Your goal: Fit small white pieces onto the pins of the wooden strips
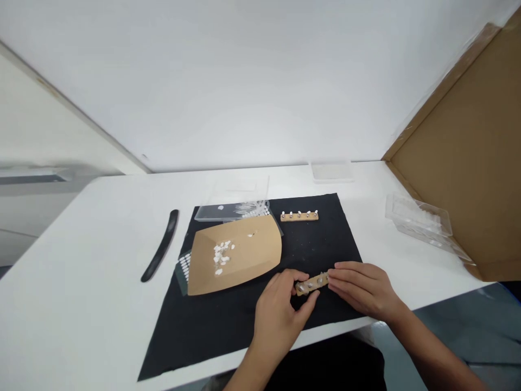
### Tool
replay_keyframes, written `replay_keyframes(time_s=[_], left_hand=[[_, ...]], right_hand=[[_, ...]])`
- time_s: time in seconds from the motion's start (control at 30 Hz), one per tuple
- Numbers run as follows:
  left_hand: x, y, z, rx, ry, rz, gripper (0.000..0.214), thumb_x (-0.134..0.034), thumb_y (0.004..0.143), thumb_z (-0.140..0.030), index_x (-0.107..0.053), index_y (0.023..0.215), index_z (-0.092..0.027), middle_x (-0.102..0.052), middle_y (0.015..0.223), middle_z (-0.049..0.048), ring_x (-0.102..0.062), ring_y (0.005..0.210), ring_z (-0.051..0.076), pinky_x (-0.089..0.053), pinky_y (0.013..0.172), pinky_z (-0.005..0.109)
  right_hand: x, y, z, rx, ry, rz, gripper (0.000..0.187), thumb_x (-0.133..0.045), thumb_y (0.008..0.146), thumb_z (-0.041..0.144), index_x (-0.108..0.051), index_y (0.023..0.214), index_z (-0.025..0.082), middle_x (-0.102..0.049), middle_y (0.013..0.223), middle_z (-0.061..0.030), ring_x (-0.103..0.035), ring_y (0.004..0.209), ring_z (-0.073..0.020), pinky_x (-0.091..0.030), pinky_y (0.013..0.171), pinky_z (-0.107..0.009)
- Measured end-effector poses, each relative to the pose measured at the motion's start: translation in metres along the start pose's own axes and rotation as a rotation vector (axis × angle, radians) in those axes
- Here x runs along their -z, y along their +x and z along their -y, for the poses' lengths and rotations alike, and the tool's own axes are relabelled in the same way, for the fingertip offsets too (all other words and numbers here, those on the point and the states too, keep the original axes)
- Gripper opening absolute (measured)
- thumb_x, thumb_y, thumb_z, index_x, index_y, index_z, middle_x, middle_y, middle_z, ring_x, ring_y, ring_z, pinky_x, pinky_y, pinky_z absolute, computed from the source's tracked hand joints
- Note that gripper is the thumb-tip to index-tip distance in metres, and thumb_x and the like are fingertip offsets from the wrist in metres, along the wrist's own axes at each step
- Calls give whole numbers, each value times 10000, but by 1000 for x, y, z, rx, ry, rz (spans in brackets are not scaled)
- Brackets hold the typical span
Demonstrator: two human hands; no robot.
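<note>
My left hand [280,312] and my right hand [362,288] together hold a small tan strip [312,283] with little white pieces set in it, just above the black mat [244,320]. The left fingers pinch its left end, and the right fingers cover its right end. A second tan strip [299,216] with several white pegs lies at the far side of the mat. A tan cardboard tray [252,255] with several small white pieces [222,256] sits left of my hands.
A black curved tool [161,252] lies on the white table [81,282] left of the mat. Clear plastic trays [423,225] rest at the right beside a cardboard wall [468,152]. A clear lid [232,210] and a small clear box [331,170] lie behind the mat.
</note>
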State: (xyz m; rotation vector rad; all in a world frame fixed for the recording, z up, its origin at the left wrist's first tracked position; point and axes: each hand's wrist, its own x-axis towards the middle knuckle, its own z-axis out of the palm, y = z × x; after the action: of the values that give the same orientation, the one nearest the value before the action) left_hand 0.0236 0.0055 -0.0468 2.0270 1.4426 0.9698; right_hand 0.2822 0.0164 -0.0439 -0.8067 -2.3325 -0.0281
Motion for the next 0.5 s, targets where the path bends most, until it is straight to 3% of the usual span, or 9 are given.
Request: replay_keyframes(time_s=[0.2,0.5], left_hand=[[-1,0,-1,-9,12,-17,189,-760,891,-252,-649,1044,-244,-717,907,-2,-654,756,189,-539,697,308],[-1,1,-3,-16,24,-15,125,-722,918,-265,-641,1007,-235,-714,895,6,-651,747,190,-526,694,312]], right_hand=[[-1,-4,-2,2,0,-2,503,-798,907,87,-684,1382,211,-795,1254,-35,-746,1195,-209,-689,992,-346],[-1,5,-2,-30,34,-4,474,-807,897,74,-704,1343,195,-801,1210,-48,-756,1114,-199,-684,984,-359]])
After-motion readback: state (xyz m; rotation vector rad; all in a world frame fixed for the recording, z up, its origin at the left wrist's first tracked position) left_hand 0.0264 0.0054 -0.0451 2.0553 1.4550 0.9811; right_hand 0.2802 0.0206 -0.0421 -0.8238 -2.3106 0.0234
